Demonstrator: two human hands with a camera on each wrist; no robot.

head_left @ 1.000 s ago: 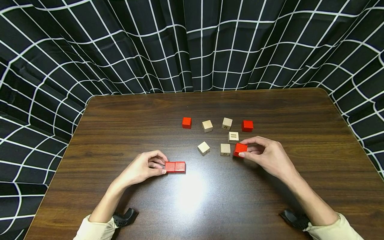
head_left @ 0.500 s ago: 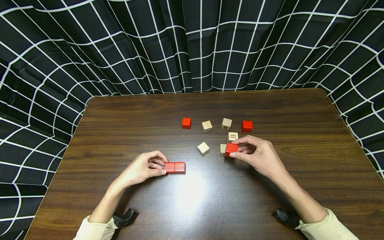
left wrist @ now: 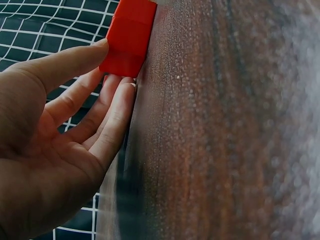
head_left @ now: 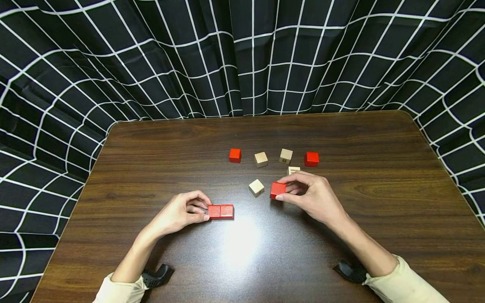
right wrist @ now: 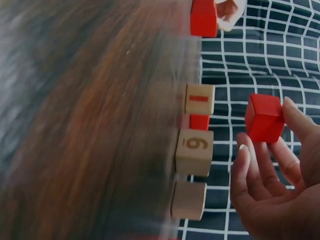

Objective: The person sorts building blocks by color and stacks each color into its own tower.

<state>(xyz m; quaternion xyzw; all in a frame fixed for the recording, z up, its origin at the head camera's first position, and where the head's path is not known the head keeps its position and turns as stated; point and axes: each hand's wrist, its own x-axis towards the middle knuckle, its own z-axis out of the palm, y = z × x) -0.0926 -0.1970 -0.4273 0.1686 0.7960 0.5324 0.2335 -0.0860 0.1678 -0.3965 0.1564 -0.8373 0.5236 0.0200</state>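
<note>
One red cube (head_left: 278, 190) is up off the table (head_left: 398, 176), pinched between the thumb and fingers of the right hand (head_left: 318, 195); the right wrist view shows a gap beneath it. Over to its left and slightly nearer the person, the left hand (head_left: 177, 214) has a narrow hold on the end cube (head_left: 214, 211) of a red pair, its thumb on the near side, and the pair's other cube (head_left: 227, 211) touches that one on the right. Between pair and lifted cube sits a pale wooden cube (head_left: 256, 187), turned at an angle. The right hand's fingers partly cover a wooden cube with bar marks (head_left: 293, 170). Further back I see a loose row, all apart: a red block (head_left: 235, 155), a plain wooden block (head_left: 261, 159), a wooden block marked 8 (head_left: 286, 156) and a second red block (head_left: 311, 159). A black curtain with white grid lines (head_left: 261, 50) hangs behind the table, and both sleeves (head_left: 401, 280) are cream.
</note>
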